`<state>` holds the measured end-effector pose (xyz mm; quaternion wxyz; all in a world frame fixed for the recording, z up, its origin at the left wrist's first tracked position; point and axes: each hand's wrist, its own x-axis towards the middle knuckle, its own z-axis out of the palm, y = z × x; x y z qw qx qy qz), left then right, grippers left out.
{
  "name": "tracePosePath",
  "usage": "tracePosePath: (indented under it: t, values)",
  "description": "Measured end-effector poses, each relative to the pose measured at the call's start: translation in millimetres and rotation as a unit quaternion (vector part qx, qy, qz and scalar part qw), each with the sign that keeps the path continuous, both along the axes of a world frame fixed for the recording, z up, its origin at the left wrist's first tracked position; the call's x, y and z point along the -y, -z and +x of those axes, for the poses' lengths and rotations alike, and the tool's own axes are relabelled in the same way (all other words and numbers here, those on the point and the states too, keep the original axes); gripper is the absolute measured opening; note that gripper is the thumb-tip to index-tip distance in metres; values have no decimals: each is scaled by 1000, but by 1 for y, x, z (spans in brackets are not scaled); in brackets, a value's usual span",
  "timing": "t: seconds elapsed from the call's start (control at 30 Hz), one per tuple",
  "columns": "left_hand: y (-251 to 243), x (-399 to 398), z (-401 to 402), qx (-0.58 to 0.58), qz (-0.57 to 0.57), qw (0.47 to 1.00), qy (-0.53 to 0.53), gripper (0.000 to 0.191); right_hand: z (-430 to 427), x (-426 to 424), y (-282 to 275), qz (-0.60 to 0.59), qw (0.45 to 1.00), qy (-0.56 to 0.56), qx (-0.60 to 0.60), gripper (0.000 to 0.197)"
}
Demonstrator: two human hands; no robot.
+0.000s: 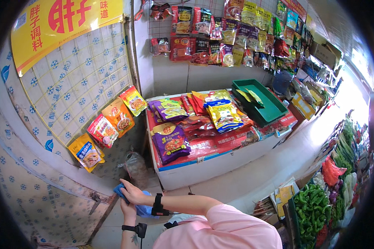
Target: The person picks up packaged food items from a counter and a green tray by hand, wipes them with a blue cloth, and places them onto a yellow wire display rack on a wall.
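Note:
Both hands are together at the lower left, close to the edge of the panelled door (65, 202). My right hand (133, 193) grips a small blue cloth (121, 190), its fingers over the top. My left hand (128, 208) is just beneath, against the same cloth; the right hand partly hides its fingers, so its hold is hard to make out. Below my right wrist a blue plastic item (146, 210), possibly a bag or basin, shows behind the forearm. A tied clear plastic bag (135, 166) stands on the floor beyond the hands.
A white chest counter (202, 171) carries purple seasoning packets (171, 141), yellow packets (226, 116) and a green tray (261, 102). More packets (118, 116) hang on the left wire grid. Right of me are green peppers (311, 205) in a crate and other vegetables.

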<state>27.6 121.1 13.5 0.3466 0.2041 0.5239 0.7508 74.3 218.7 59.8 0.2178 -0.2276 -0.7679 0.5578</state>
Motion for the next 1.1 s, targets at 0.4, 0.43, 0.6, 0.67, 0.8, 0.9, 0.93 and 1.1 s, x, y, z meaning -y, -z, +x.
tracePosePath:
  t: [0.4,0.43,0.6,0.67,0.8,0.9,0.93,1.1]
  values:
    - [9,-22,57,25,-180,982,-51,42,204,-129,-11,37,994,-16,103,34]
    - [8,-25,67,45,-179,981,-59,43,228,-146,-1,1,990,-8,137,36]
    - [52,-8,96,39,-188,974,-118,36,348,-204,58,162,958,41,232,32]
    - [76,7,102,-64,-271,945,-174,35,388,-214,70,139,950,67,272,23]
    - [72,18,131,-72,-336,921,-185,34,489,-237,164,91,960,99,247,18]
    - [66,40,147,-63,-405,888,-207,34,546,-246,211,74,909,-10,410,34]
    - [78,64,149,-74,-438,866,-228,33,555,-244,220,58,896,-22,439,33]
    - [88,74,162,-79,-504,833,-215,37,628,-245,310,-285,863,101,405,17]
